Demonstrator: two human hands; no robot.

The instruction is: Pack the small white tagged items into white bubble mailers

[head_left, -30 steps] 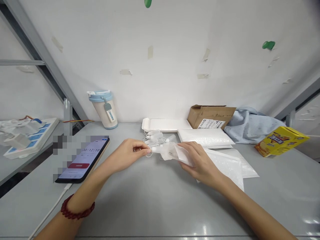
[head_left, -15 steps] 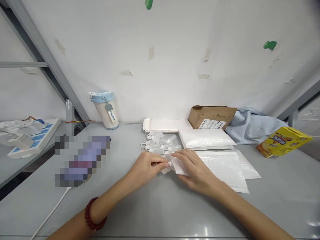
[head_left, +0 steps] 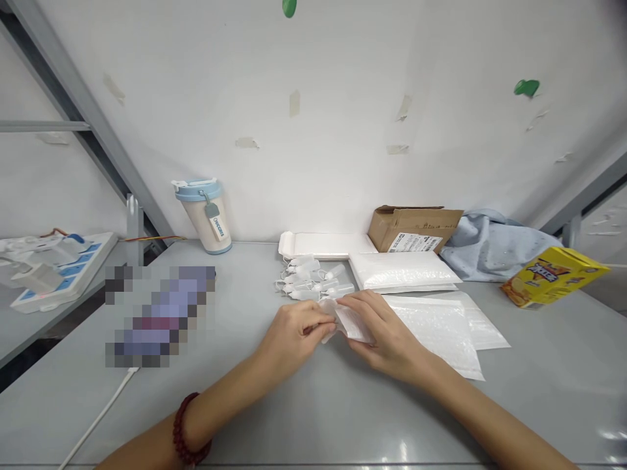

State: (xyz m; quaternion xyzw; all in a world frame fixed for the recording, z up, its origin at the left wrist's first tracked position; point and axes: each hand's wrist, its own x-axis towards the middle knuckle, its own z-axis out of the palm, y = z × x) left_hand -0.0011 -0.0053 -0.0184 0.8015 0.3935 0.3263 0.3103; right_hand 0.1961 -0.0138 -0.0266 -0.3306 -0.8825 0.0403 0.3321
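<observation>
My right hand (head_left: 385,333) is closed round a white bubble mailer (head_left: 353,322), thumb below and fingers on top. Its open end, with a translucent flap, faces left. My left hand (head_left: 296,331) is pinched at that mouth, its fingertips just touching the edge. What lies between those fingertips is hidden. Just behind my hands lie several small clear squeeze bottles (head_left: 300,285) with white caps on loops. More flat bubble mailers (head_left: 435,329) rest on the table to the right, partly behind my right hand.
Behind stand a padded white mailer (head_left: 404,269), another white mailer (head_left: 328,244) and a cardboard box (head_left: 416,225). A blue cloth (head_left: 494,245) and yellow snack box (head_left: 553,277) are at right. At left are a tumbler (head_left: 203,219), a blurred-out phone (head_left: 166,316) with cable, and a power strip (head_left: 73,274).
My left fingers have curled in closer at the mailer's mouth. A small white tip seen between them and the mailer before no longer shows. My right hand keeps its hold.
</observation>
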